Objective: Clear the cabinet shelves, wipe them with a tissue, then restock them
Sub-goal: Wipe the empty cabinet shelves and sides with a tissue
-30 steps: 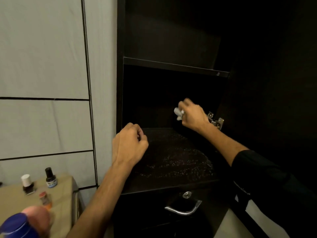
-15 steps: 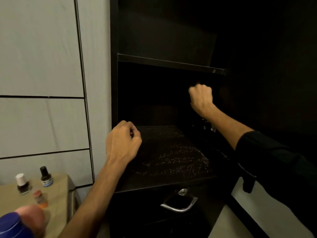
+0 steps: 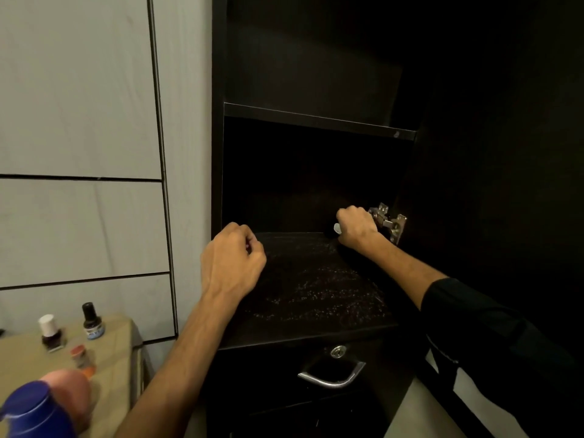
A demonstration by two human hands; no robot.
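Note:
The dark cabinet stands open with two bare shelves: an upper shelf and a lower shelf speckled with light dust. My right hand is at the back right of the lower shelf, beside the metal door hinge, closed around a white tissue of which only a small bit shows. My left hand hovers at the shelf's left front edge with fingers curled and nothing visible in it.
A beige side table at lower left carries small bottles: a white-capped one, a black-capped one, an orange one. A blue-capped bottle is close to the camera. Below the shelf is a drawer with a metal handle. The cabinet door hangs open at right.
My right hand rose along the cabinet's right inner side, then came back down to the back right corner of the lower shelf by the hinge. My left hand barely moved.

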